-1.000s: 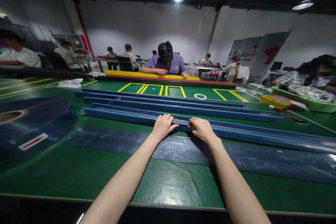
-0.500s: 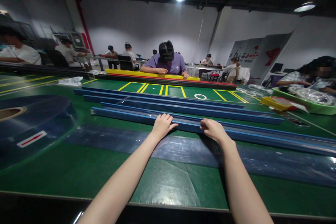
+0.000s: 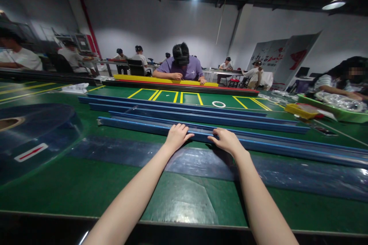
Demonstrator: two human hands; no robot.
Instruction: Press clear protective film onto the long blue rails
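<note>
A long blue strip lies across the green table, running from left to far right. Both my hands rest on its middle. My left hand lies on it with fingers curled over the top and thumb out to the right. My right hand presses on it just beside, fingers bent over its far edge. A sheet of clear bluish film lies flat under the strip on my side. Behind it lie more blue strips, side by side.
A big roll of bluish film lies at the left. A person in a purple shirt works opposite at yellow and red strips. A white ring, a yellow tray and a green tray sit toward the right.
My right hand slid right along the strip, then came back toward the left hand. The near strip's left end shifted slightly right. The left hand stayed put.
</note>
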